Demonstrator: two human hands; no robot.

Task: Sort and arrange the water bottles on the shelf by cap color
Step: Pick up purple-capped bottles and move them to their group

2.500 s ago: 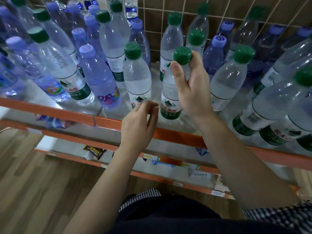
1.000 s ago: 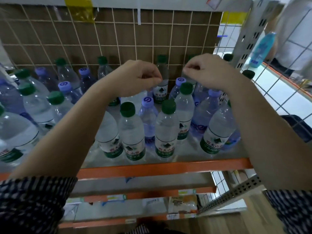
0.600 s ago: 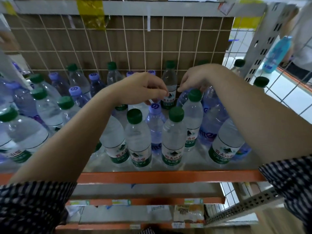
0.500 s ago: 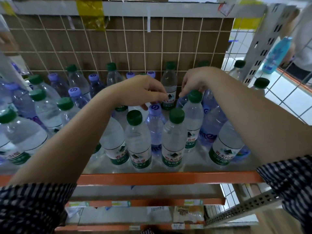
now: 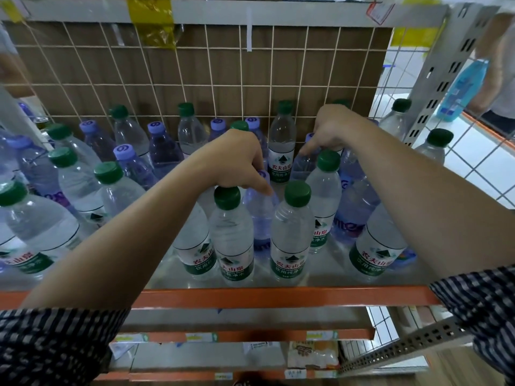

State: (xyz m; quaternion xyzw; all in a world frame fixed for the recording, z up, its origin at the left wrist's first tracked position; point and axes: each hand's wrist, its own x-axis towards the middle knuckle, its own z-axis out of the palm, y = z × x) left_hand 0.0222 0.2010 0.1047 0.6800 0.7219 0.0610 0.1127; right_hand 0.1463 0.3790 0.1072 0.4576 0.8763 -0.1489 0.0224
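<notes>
Head view: you are working the right half of the shelf [image 5: 278, 298], going after 2 purple caps buried among the green ones. Your left hand [image 5: 237, 162] is curling its fingers down around the neck of the middle purple bottle [image 5: 259, 215], which is standing wedged between the near-left green bottle [image 5: 230, 240] and the near-right green bottle [image 5: 291, 238], touching both. Your right hand [image 5: 331, 129] is closing its fingertips over the top of the far purple bottle [image 5: 302, 165], just right of the tall green bottle [image 5: 281, 146] at the back.

This is looking like the pull-out step: purple is leaving the green cluster. The next move is calling for a straight lift on each bottle until its base is clearing the neighbouring caps. Any sideways drag is likely to topple the greens at the front.

Room is tight. The wire grid [image 5: 223, 79] is sitting right behind your knuckles, the upper rail [image 5: 306, 15] is capping your lift, and the perforated upright [image 5: 434, 79] is closing off the right. The front lip is low, so nothing is stopping a knocked bottle from rolling off. The bare patch of shelf near the right front is offering the only set-down spot. The left half is mixed and crowded.
</notes>
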